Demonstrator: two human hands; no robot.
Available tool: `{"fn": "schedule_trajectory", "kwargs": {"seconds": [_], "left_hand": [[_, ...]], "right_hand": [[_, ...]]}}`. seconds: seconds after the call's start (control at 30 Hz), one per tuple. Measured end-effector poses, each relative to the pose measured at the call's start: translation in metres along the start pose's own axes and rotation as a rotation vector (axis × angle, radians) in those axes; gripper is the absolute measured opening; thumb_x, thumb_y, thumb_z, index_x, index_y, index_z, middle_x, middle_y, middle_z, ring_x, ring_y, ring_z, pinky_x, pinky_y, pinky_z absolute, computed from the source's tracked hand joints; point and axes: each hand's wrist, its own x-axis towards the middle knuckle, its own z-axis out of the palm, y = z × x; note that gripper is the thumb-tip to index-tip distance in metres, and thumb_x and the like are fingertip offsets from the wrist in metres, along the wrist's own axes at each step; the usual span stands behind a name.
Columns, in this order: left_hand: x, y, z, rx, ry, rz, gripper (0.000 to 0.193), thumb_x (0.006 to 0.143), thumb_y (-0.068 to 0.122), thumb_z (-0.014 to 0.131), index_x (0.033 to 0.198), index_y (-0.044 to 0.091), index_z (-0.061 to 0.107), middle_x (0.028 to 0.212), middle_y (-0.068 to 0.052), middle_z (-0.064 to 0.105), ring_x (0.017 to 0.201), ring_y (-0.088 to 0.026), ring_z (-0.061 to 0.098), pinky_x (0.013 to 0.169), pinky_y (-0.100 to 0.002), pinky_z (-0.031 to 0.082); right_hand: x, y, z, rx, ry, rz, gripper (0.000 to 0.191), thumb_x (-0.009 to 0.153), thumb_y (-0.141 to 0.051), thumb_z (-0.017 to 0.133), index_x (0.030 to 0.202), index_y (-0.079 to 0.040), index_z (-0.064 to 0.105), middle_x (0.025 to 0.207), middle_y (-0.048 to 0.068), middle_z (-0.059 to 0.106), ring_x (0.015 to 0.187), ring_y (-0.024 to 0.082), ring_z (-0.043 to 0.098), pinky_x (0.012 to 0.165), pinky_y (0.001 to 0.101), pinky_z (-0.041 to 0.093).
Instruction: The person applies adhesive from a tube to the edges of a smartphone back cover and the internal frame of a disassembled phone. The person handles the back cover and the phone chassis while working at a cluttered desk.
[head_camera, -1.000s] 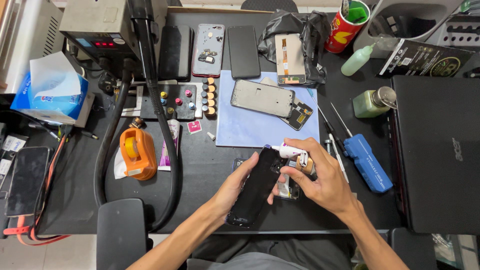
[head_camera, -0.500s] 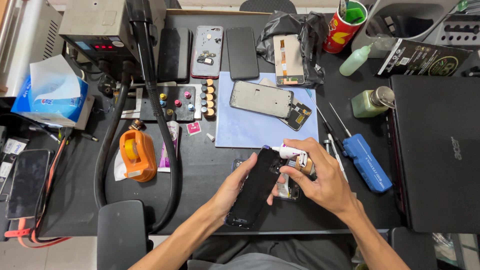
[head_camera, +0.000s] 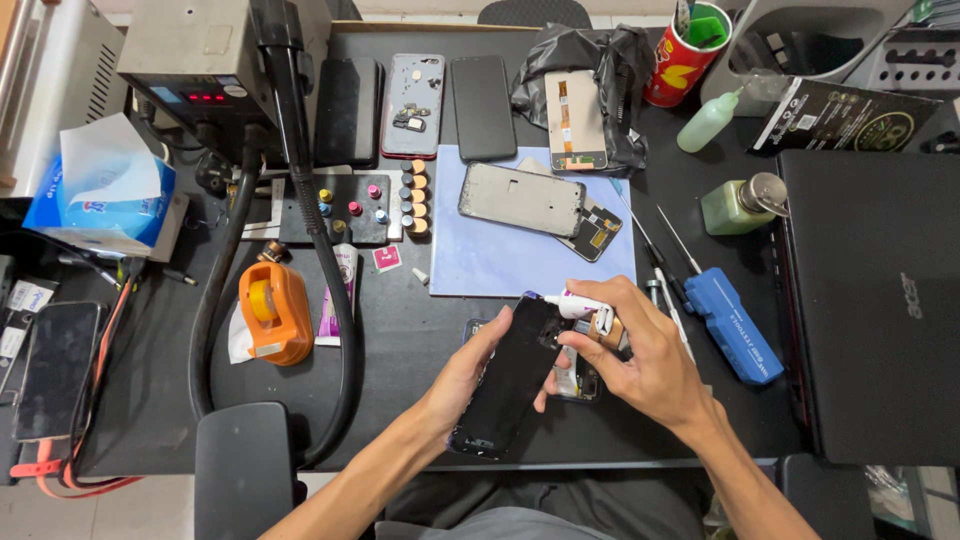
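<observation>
From my remote seat, the risk I see is glue going astray: my right hand (head_camera: 640, 365) pinches a small white glue tube (head_camera: 580, 305) with its tip right at the top edge of the black phone (head_camera: 510, 380), and a hard squeeze or a wobble could smear glue onto the glass. The phone is also tilted off the black table (head_camera: 400, 340), propped only by my left hand (head_camera: 470, 375), so it could slip down onto the small phone part (head_camera: 575, 375) lying under it.

My left hand comes in from 7 o'clock, fingers curled round the phone's left edge, thumb on its face, closed firmly on it. My right hand enters from 5 o'clock, wrist bent, thumb and forefinger closed on the tube. The phone sits at table centre, just at 6 o'clock of the blue mat (head_camera: 530, 260); a blue tool (head_camera: 735, 325) lies at 3 o'clock.
</observation>
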Motion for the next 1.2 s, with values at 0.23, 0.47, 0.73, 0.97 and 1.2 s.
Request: {"fn": "schedule_trajectory", "kwargs": {"seconds": [0.23, 0.47, 0.73, 0.97, 1.2], "left_hand": [[0.0001, -0.0004, 0.0003, 0.003, -0.002, 0.008, 0.061, 0.11, 0.049, 0.033, 0.132, -0.001, 0.059, 0.105, -0.015, 0.07, 0.077, -0.02, 0.068, 0.072, -0.03, 0.058], [-0.0001, 0.0001, 0.0015, -0.001, -0.013, -0.002, 0.061, 0.111, 0.049, 0.032, 0.131, -0.002, 0.059, 0.105, -0.014, 0.07, 0.077, -0.02, 0.068, 0.073, -0.031, 0.058], [-0.0015, -0.0001, 0.0014, 0.021, -0.039, -0.012, 0.063, 0.112, 0.051, 0.032, 0.129, -0.002, 0.061, 0.1, -0.015, 0.07, 0.078, -0.02, 0.069, 0.073, -0.031, 0.058], [-0.002, 0.0025, 0.0018, 0.034, -0.014, -0.024, 0.064, 0.111, 0.051, 0.032, 0.125, -0.003, 0.063, 0.101, -0.015, 0.071, 0.078, -0.021, 0.07, 0.075, -0.032, 0.059], [-0.0034, 0.0022, 0.0003, 0.026, -0.031, -0.024, 0.066, 0.111, 0.051, 0.03, 0.126, -0.004, 0.063, 0.099, -0.017, 0.072, 0.077, -0.023, 0.071, 0.074, -0.033, 0.06]], "right_hand": [[0.0003, -0.0015, 0.0001, -0.007, 0.008, -0.011, 0.047, 0.086, -0.017, 0.08, 0.128, -0.006, 0.061, 0.107, 0.01, 0.069, 0.091, 0.022, 0.071, 0.078, 0.032, 0.055], [0.0003, -0.0031, 0.0, -0.011, 0.011, -0.026, 0.048, 0.086, -0.018, 0.08, 0.129, -0.007, 0.061, 0.107, 0.009, 0.069, 0.09, 0.021, 0.072, 0.078, 0.0319, 0.055], [-0.0003, -0.0053, 0.0017, 0.001, 0.017, -0.023, 0.048, 0.087, -0.017, 0.08, 0.129, -0.006, 0.06, 0.107, 0.009, 0.069, 0.09, 0.021, 0.072, 0.077, 0.0313, 0.056], [-0.0004, -0.0044, 0.0014, -0.001, 0.018, -0.023, 0.047, 0.087, -0.017, 0.079, 0.129, -0.006, 0.06, 0.108, 0.009, 0.069, 0.092, 0.021, 0.073, 0.078, 0.0313, 0.056], [-0.0008, -0.0037, 0.0013, -0.006, 0.004, -0.015, 0.049, 0.087, -0.018, 0.08, 0.129, -0.007, 0.06, 0.104, 0.009, 0.068, 0.089, 0.022, 0.071, 0.077, 0.0326, 0.055]]}}
